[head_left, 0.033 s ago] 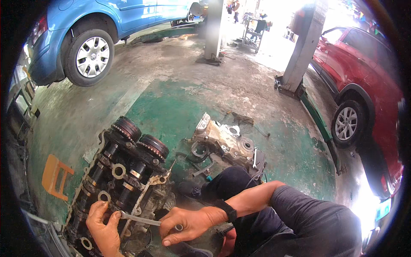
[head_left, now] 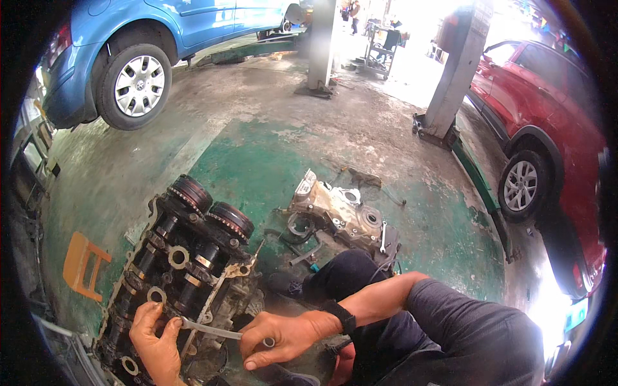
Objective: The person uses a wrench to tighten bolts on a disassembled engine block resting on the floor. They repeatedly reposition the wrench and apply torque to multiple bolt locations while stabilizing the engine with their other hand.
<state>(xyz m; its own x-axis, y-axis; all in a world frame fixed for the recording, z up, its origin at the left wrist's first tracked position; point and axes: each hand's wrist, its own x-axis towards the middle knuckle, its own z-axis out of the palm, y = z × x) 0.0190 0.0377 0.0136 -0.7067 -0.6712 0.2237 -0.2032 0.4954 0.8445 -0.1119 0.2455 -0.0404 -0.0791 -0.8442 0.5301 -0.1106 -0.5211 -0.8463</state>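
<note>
A black, oily engine [head_left: 168, 225] with its camshafts exposed stands at the lower left. Two round toothed cam sprockets [head_left: 232, 222] sit at its far end. My right hand [head_left: 280, 338] is closed round one end of a silver ring wrench [head_left: 215, 330], whose ring shows beside the fingers. The wrench reaches left over the engine's edge. At its other end, my left hand [head_left: 158, 344] curls finger and thumb at the wrench head, low over the camshafts. The fingertips partly hide that head, so what it sits on cannot be seen.
A dirty metal engine cover [head_left: 341, 209] lies on the green floor ahead, with another wrench [head_left: 383, 238] on it. An orange stool [head_left: 85, 267] stands left of the engine. Lift posts [head_left: 450, 83], a blue car [head_left: 193, 26] and a red car [head_left: 547, 103] stand beyond.
</note>
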